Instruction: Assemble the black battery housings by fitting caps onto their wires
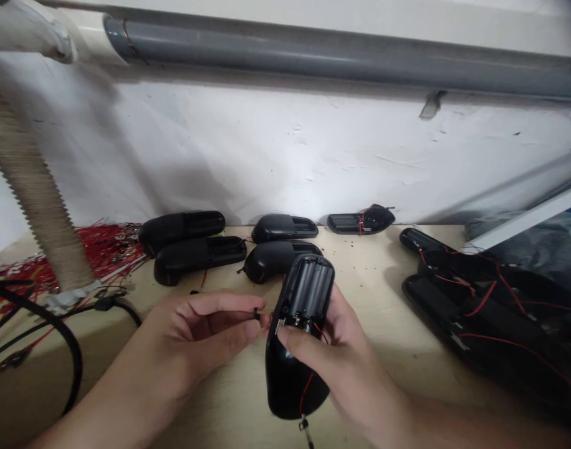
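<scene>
My right hand (346,349) grips a black plastic housing (290,380) with a battery compartment at its upper end. The thumb presses near small metal contacts at the compartment's lower edge. A thin red wire runs along the housing's inside, and a small connector (305,425) dangles from its bottom end. My left hand (206,330), just left of the housing, pinches a tiny black part (256,313) between thumb and forefinger. What kind of part it is cannot be made out.
Several similar black housings (201,259) lie along the wall. More housings with red wires (458,312) are heaped at right. At left are a pile of red wires (108,249), a black cable (75,349) and a ribbed hose (28,181). A grey pipe (313,53) crosses above.
</scene>
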Motion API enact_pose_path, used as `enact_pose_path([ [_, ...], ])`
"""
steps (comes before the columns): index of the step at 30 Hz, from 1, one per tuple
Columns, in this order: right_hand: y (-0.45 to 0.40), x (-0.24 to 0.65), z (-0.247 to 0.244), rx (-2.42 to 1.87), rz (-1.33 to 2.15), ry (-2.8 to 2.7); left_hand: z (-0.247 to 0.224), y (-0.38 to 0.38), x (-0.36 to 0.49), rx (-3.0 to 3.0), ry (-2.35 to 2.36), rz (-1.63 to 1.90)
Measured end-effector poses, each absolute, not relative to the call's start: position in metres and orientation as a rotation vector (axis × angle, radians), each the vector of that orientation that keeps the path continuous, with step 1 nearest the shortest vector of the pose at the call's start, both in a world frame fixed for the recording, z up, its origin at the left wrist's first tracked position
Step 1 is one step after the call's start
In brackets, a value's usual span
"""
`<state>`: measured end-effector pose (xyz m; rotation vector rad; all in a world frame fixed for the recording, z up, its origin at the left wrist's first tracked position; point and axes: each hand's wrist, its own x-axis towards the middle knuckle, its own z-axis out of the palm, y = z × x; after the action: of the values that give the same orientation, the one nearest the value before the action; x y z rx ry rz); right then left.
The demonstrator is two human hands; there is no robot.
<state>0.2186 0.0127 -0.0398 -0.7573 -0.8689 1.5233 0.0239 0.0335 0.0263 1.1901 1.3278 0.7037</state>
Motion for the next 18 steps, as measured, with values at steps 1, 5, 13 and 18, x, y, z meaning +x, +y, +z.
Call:
enact_pose_path([
  [1,0.012,0.219,-0.04,-0.766,1.513,-0.873,0.024,0.033,0.023,1.19,1.342,0.716],
  [5,0.011,0.219,-0.037,-0.805,1.486,-0.906,0.025,0.033,0.024,1.203,1.37,0.72],
  [13,0.012,0.221,-0.036,-0.825,1.468,-0.948,0.037,0.032,0.035,1.209,1.331,0.761],
  [18,0.01,0.219,-0.034,-0.823,1.477,-1.024,0.038,0.032,0.038,1.255,1.4,0.739],
])
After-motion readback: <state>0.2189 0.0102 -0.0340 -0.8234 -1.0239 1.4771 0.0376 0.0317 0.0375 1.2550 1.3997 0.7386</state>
